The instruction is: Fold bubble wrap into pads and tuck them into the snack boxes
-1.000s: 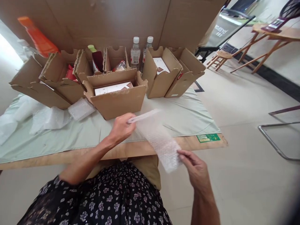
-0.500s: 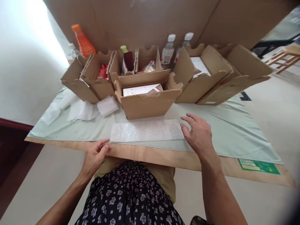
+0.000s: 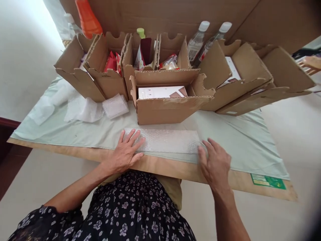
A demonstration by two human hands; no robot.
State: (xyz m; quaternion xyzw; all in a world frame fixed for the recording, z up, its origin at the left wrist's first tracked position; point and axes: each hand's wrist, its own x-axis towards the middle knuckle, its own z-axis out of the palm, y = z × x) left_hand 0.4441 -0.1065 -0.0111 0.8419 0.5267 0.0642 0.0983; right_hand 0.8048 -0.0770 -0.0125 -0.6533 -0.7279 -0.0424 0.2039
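A strip of clear bubble wrap point(image 3: 168, 141) lies flat near the front edge of the table, on a pale green cloth point(image 3: 233, 134). My left hand point(image 3: 125, 152) rests flat on its left end with the fingers spread. My right hand point(image 3: 215, 161) presses on its right end, fingers stretched out. Just behind the strip stands an open cardboard box point(image 3: 165, 108) with a white carton point(image 3: 162, 92) inside.
More open cardboard boxes point(image 3: 97, 72) stand in a row behind, holding red packets and other goods. Two water bottles point(image 3: 200, 38) and an orange bottle point(image 3: 86, 16) stand at the back against a cardboard wall. Loose plastic and bubble wrap pieces point(image 3: 114, 105) lie at the left.
The bubble wrap went from being held in the air to lying flat on the table. Both hands have come down onto its two ends.
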